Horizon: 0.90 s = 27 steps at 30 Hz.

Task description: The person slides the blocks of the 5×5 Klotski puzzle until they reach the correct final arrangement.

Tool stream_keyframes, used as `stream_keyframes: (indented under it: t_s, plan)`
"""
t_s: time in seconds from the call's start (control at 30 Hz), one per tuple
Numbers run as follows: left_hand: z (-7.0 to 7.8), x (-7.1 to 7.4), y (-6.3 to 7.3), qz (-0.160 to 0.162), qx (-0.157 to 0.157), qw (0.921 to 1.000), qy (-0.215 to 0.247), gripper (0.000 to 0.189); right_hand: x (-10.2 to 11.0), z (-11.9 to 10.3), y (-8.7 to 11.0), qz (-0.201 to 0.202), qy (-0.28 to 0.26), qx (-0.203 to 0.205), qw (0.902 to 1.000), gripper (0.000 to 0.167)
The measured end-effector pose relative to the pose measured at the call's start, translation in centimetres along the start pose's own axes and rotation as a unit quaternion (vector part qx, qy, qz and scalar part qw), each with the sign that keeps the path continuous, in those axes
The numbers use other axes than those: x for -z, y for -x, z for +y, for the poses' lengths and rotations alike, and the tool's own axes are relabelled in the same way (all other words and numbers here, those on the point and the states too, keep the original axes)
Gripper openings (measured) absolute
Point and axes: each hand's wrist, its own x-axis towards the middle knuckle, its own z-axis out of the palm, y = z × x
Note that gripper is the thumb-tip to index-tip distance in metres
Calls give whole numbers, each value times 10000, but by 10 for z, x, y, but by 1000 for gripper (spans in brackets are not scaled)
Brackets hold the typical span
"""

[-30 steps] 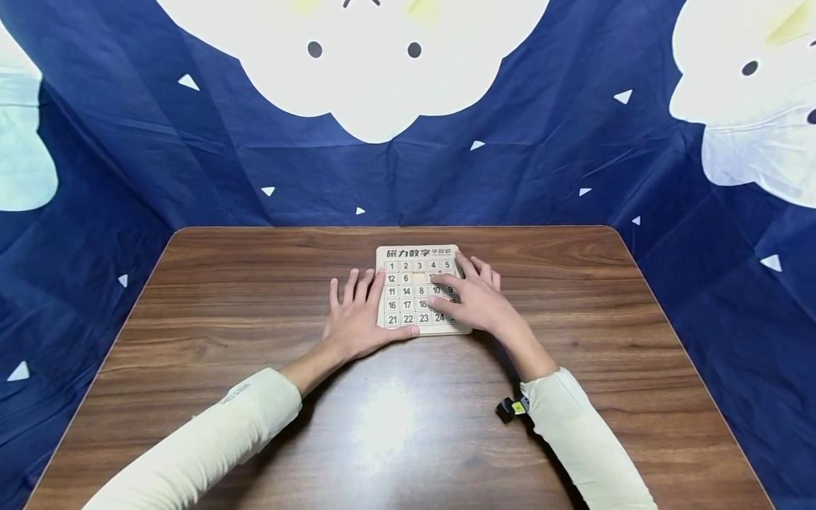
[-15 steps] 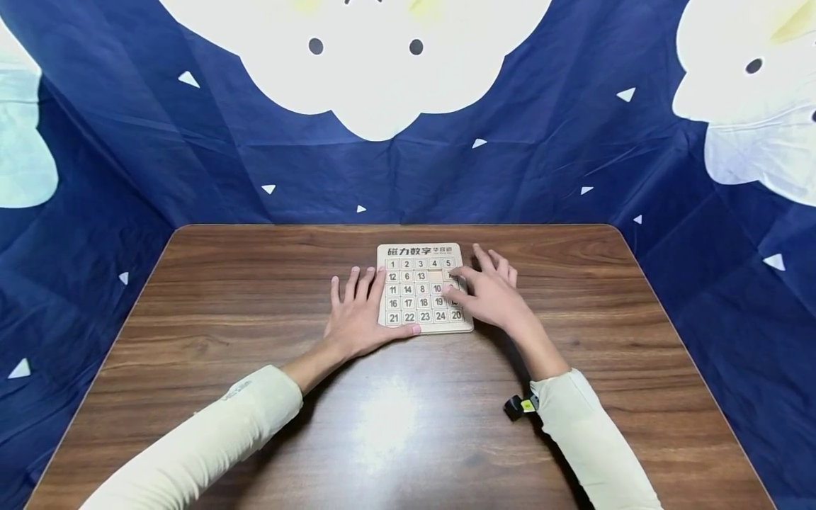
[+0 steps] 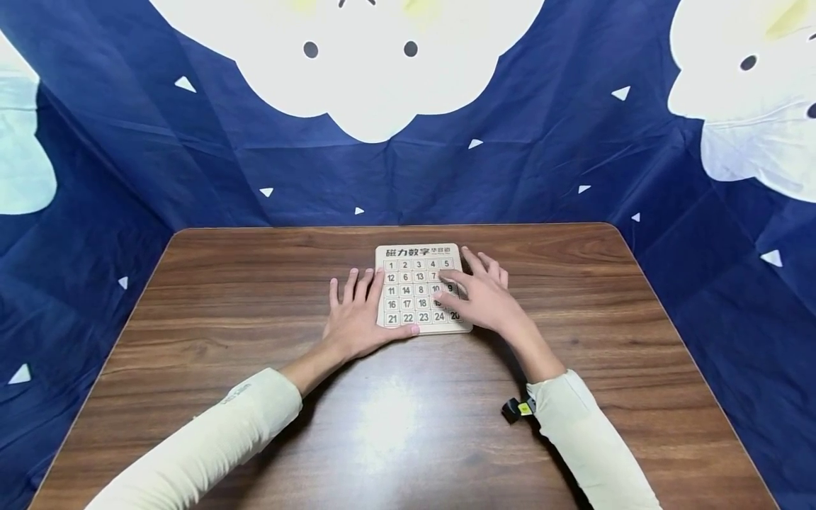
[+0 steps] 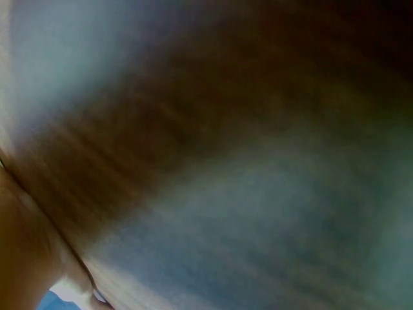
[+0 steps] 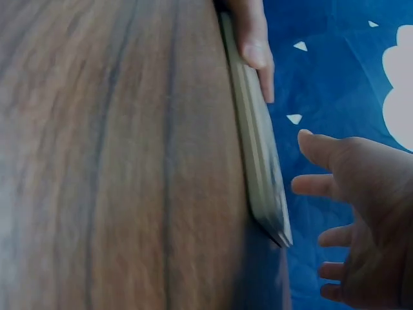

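A number sliding puzzle (image 3: 440, 329) lies flat on the table, its tiles in rows below a printed title strip. My left hand (image 3: 355, 322) is spread at its left side, index finger along the left edge and thumb along the front edge. Over the right side reaches my right hand (image 3: 487, 303), index fingertip at the 7 tile (image 3: 434, 276) in the second row and thumb above the 19. Its fingers hide the rest of the right column there. In the right wrist view the right hand (image 5: 381, 213) has its fingers extended beside the puzzle's edge (image 5: 255, 145).
The brown wood-grain table (image 3: 223, 340) extends on all sides of the puzzle. Behind it hangs a blue cloth (image 3: 306, 170) with white cloud shapes. A small black device (image 3: 511, 410) sits at the right cuff. Mostly blurred tabletop (image 4: 97, 168) fills the left wrist view.
The 13 tile slid left to below the 3, then the 7 slid left to below the 4. My right hand moved right, then back left. My left hand stayed in place.
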Motion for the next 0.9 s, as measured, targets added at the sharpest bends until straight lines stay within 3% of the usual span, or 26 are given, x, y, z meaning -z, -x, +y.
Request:
stream_keyframes:
  t_s: [0.17, 0.43, 0.73, 0.9]
  plan:
    - [1, 0, 0, 42, -5, 10000, 56, 148, 8, 4, 8, -62, -18, -190, 9998, 56]
    - [2, 1, 0, -3, 0, 10000, 63, 147, 5, 8, 1, -325, 129, -443, 9984, 65]
    - [2, -1, -1, -13, -36, 10000, 44, 146, -3, -1, 8, -130, 5, 77, 9999, 53]
    - [1, -1, 0, 40, -14, 10000, 15, 147, 3, 2, 10, -114, -59, -70, 9999, 46]
